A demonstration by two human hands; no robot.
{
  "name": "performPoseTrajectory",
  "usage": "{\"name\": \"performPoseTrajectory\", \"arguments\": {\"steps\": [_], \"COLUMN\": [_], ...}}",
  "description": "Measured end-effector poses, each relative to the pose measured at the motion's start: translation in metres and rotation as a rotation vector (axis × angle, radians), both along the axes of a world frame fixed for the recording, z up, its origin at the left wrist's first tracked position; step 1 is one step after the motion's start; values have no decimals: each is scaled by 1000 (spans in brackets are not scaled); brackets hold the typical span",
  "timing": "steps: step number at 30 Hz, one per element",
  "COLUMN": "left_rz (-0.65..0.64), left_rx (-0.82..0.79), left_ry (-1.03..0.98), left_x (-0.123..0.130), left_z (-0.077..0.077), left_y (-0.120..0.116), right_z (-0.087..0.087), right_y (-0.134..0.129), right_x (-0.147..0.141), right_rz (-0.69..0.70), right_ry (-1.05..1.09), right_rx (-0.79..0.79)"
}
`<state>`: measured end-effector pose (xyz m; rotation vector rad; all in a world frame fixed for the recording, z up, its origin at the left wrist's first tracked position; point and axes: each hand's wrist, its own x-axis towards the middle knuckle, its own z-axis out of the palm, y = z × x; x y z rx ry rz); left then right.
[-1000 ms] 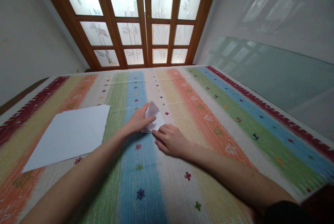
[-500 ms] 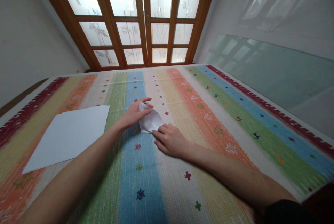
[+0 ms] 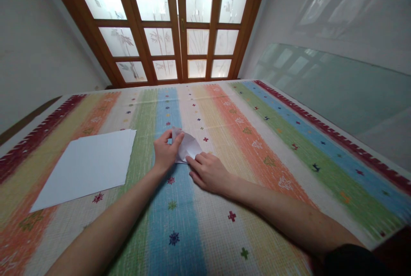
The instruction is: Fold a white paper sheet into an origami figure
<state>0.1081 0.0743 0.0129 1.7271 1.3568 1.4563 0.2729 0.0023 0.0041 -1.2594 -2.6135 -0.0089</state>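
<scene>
A small folded piece of white paper [image 3: 189, 145] lies on the striped tablecloth, in the middle of the head view. My left hand [image 3: 167, 149] pinches its upper left corner between thumb and fingers, lifting that part off the cloth. At the lower right edge, the fingers of my right hand [image 3: 210, 171] press the paper down against the table. Part of the fold is hidden behind my left thumb and fingers. To the left of my left arm rests a flat stack of larger white sheets [image 3: 86, 166], touched by neither hand.
The striped tablecloth [image 3: 260, 216] covers the whole table. Beyond its far edge stands a wooden double door [image 3: 180, 49] with frosted panes. A pane of greenish glass [image 3: 337, 79] leans along the wall on the right.
My left hand has turned and drawn back a little toward me, its stretched fingers now curled around the paper's corner. My right hand stays in about the same place.
</scene>
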Motion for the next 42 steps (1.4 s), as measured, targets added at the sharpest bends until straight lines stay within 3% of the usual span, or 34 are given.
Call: {"name": "performPoseTrajectory", "arguments": {"steps": [5, 20, 31, 42], "left_rz": [-96, -305, -238, -258], "left_rx": [-144, -207, -134, -113], "left_ry": [-217, -288, -216, -114], "left_x": [4, 0, -6, -11], "left_z": [-5, -4, 6, 11], "left_y": [0, -1, 4, 10], "right_z": [-2, -1, -3, 3], "right_y": [0, 0, 0, -1], "right_x": [0, -1, -1, -3], "right_rz": [4, -5, -1, -5], "right_ry": [14, -7, -3, -31], "right_rx": [5, 33, 19, 0]}}
